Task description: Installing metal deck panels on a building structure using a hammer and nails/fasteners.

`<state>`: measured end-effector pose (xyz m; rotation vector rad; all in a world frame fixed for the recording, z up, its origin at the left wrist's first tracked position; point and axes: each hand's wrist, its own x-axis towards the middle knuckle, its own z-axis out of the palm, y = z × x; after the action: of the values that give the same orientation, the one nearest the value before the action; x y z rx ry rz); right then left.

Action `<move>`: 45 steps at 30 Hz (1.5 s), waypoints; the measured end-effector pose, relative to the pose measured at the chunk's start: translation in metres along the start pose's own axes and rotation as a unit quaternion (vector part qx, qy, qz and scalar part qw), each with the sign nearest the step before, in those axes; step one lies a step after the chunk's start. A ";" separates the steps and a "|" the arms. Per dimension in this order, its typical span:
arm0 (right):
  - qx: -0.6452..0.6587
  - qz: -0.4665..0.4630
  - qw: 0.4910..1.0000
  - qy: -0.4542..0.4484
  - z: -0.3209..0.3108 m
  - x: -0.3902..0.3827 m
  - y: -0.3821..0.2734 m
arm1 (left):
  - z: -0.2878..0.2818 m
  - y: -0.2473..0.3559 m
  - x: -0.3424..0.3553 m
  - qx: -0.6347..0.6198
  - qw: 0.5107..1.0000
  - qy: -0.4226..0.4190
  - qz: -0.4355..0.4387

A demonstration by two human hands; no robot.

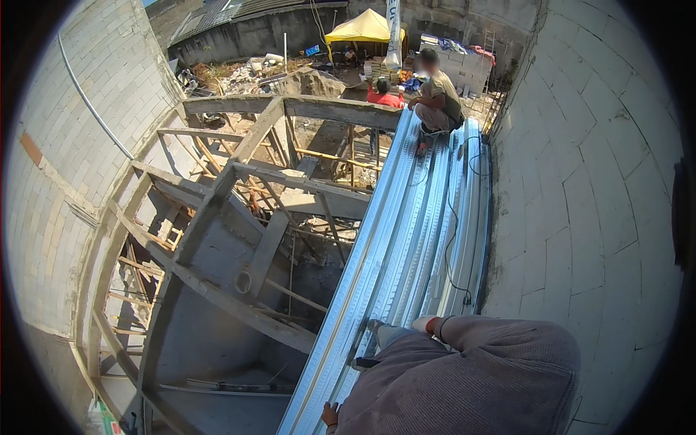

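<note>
Long ribbed metal decking sheets (391, 246) lie stacked on the right, running away from me. At the lower edge my left hand (330, 415) is on the decking, its fingers curled at a raised rib. Farther up, my right hand (426, 324) looks to be in a white and red glove. It is low over the sheets, its fingers too small and partly hidden to read. My grey-brown sleeve (500, 344) covers much of the lower right. A dark shoe tip (365, 363) shows on the sheets beside my clothing.
Another person (438, 94) squats on the sheets' far end. A dark cable (453, 246) trails over the decking. Concrete beams (217, 181) frame deep openings on the left. A block wall (580, 181) rises close on the right. A yellow canopy (360, 27) stands beyond.
</note>
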<state>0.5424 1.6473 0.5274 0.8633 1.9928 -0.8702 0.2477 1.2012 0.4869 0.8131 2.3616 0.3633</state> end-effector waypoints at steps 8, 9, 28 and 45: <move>0.050 0.022 0.999 0.000 -0.010 -0.020 -0.013 | 0.021 -0.001 -0.003 -0.030 0.999 0.017 0.009; 0.049 0.022 0.999 -0.001 -0.013 -0.022 -0.016 | 0.021 -0.001 -0.003 -0.032 0.999 0.019 0.010; -0.051 0.013 0.999 -0.009 -0.001 0.002 -0.013 | -0.009 0.034 -0.024 -0.645 0.644 0.006 -0.411; -0.050 0.013 0.997 -0.051 -0.021 -0.019 -0.026 | -0.006 0.047 -0.014 -0.640 0.668 0.006 -0.381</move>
<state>0.5224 1.6456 0.5602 0.7715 1.9152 -0.7776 0.2740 1.2283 0.5181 -0.8171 1.5501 1.3562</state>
